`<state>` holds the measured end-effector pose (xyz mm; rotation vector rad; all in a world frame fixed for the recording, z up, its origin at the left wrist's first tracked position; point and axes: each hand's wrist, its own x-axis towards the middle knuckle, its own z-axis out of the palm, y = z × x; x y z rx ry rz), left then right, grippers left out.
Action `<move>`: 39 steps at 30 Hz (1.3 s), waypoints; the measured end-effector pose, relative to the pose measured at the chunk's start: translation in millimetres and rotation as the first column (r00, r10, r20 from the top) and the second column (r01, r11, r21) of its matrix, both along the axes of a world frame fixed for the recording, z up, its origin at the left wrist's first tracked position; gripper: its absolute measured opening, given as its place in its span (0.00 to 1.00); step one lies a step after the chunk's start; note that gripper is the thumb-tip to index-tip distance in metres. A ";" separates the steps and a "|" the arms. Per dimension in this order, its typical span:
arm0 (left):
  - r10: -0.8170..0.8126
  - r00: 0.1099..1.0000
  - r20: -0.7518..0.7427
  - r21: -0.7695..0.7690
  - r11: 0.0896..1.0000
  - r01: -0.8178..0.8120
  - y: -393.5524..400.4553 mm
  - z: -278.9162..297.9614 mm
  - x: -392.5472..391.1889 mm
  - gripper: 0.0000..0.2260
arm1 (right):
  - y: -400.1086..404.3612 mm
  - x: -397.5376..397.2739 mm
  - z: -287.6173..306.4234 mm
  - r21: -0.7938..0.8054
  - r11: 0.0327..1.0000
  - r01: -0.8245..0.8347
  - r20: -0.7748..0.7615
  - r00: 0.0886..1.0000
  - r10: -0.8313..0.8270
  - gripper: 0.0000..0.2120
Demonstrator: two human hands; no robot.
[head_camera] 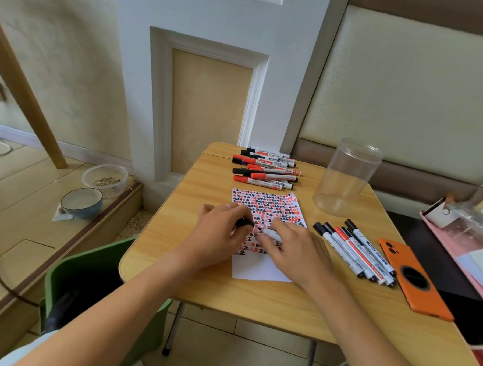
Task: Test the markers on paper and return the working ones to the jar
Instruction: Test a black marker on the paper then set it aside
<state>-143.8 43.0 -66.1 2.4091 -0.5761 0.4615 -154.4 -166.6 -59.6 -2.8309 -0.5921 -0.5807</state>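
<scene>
A sheet of paper (266, 271) covered with red and black marks lies on the wooden table (256, 298). Over it my right hand (295, 251) grips a white marker (271, 234), its black tip pointing left. My left hand (218, 234) pinches the marker's black cap (244, 222) just beside the tip. A pile of several red and black markers (266, 168) lies at the table's far edge. Another row of several markers (354, 251) lies right of the paper. The clear plastic jar (347, 177) stands upright with nothing in it at the far right.
An orange phone (414, 278) lies face down near the right row of markers. A green bin (95, 287) stands at the table's left front corner. A pink tray (461, 239) with clutter is at the right. Two bowls (94, 189) sit on the floor ledge to the left.
</scene>
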 end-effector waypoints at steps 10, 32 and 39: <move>0.147 0.989 -0.015 0.038 0.988 -0.147 -11.7 -0.8 35.0 0.05 | -0.8 -0.1 -12.1 -0.036 0.992 0.123 -0.022 0.992 -0.124 0.11; -0.057 0.990 -0.127 0.175 0.981 0.079 27.4 -6.0 -4.3 0.11 | -6.5 -17.7 8.6 0.451 0.893 0.005 -0.133 0.989 0.061 0.06; -0.070 0.990 -0.125 0.207 0.974 0.095 28.5 -6.9 -5.7 0.17 | 6.4 -22.3 15.8 0.901 0.376 0.215 -0.350 0.872 0.341 0.13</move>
